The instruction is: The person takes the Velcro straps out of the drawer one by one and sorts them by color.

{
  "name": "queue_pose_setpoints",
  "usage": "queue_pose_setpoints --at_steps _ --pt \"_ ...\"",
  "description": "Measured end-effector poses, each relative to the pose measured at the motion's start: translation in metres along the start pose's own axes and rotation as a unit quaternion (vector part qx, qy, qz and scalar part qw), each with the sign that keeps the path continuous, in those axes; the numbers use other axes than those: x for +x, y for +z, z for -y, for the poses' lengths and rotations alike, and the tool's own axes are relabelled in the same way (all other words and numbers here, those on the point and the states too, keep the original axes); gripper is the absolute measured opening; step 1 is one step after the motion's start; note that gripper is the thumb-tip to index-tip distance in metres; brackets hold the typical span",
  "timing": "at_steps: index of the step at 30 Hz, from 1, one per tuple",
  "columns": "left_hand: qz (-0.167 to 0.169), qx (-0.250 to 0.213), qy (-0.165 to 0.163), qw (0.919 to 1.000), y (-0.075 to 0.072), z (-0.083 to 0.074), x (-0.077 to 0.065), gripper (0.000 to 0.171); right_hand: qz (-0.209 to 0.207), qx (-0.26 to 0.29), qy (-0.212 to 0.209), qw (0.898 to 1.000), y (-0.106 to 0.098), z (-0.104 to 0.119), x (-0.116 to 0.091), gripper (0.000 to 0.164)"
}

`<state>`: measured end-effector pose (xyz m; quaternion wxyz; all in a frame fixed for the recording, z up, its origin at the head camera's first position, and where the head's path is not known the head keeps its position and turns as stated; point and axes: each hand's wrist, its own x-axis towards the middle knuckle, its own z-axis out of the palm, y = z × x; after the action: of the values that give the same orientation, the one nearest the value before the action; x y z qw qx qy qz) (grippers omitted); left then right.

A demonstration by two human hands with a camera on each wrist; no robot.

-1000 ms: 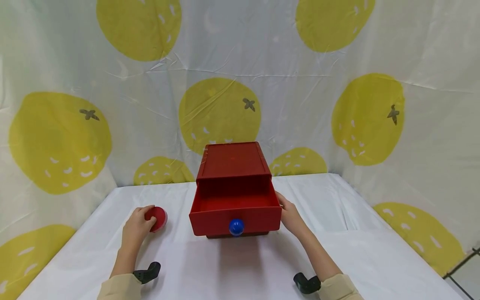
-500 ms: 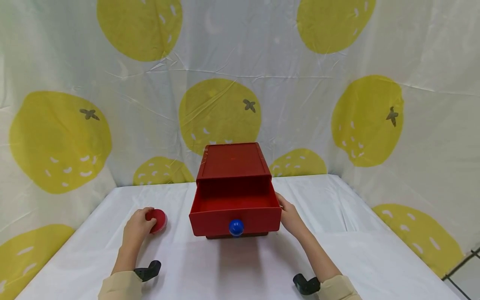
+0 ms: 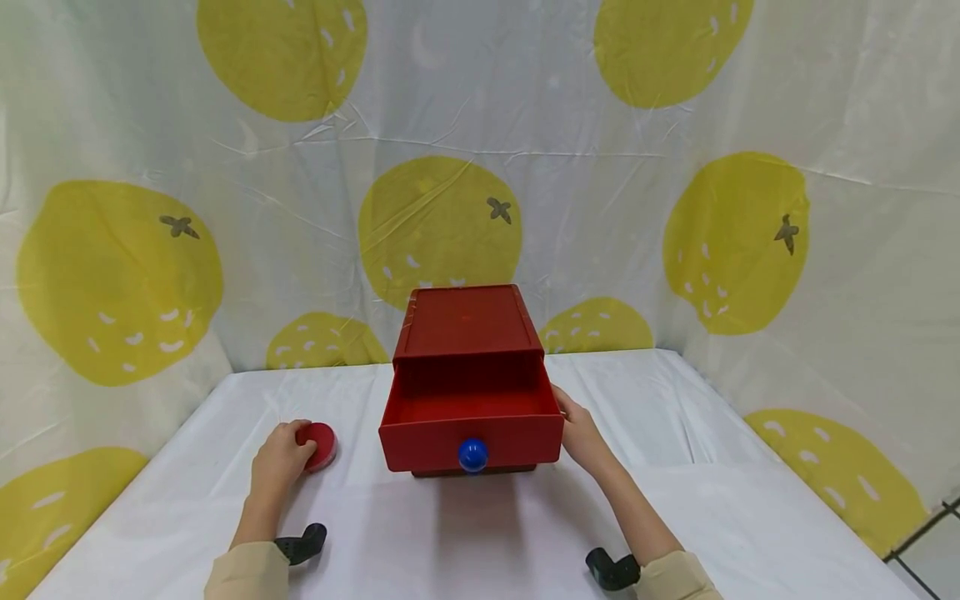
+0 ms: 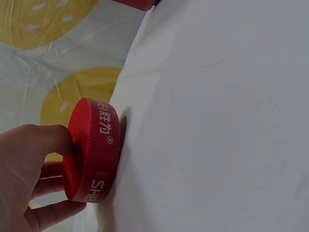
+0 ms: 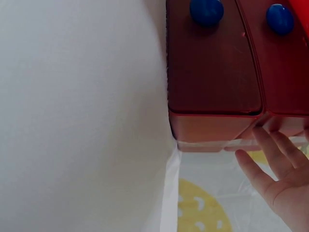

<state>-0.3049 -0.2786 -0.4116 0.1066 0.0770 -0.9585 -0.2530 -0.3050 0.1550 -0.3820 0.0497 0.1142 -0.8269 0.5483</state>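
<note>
My left hand (image 3: 280, 458) pinches a red roll of tape (image 3: 321, 446) at the left of the table. In the left wrist view the roll (image 4: 99, 150) stands tilted, white lettering round its rim, with the thumb against its flat face and some fingers behind it. A red drawer box (image 3: 468, 321) stands mid-table, its upper drawer (image 3: 423, 446) pulled out and showing a bare red inside. That drawer bears a blue knob (image 3: 472, 455). At the box's right side is my right hand (image 3: 585, 433); in the right wrist view its fingers (image 5: 273, 152) reach out nearly straight to the side wall.
White cloth covers the table (image 3: 360, 533). Behind it hangs a pale curtain (image 3: 585, 208) printed with yellow fruit. Below the pulled-out drawer sits a lower drawer (image 5: 212, 67) with its own blue knob (image 5: 206, 10).
My left hand and the roll of tape have shifted slightly to the right and nearer to me. The right hand and the drawer box look unmoved.
</note>
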Motion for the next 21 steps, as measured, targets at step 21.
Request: queue_pose_setpoints --at_steps 21 --pt "0.015 0.024 0.029 0.9992 0.015 0.007 -0.004 0.045 -0.001 -0.006 0.002 1.000 0.000 0.001 0.001 0.046"
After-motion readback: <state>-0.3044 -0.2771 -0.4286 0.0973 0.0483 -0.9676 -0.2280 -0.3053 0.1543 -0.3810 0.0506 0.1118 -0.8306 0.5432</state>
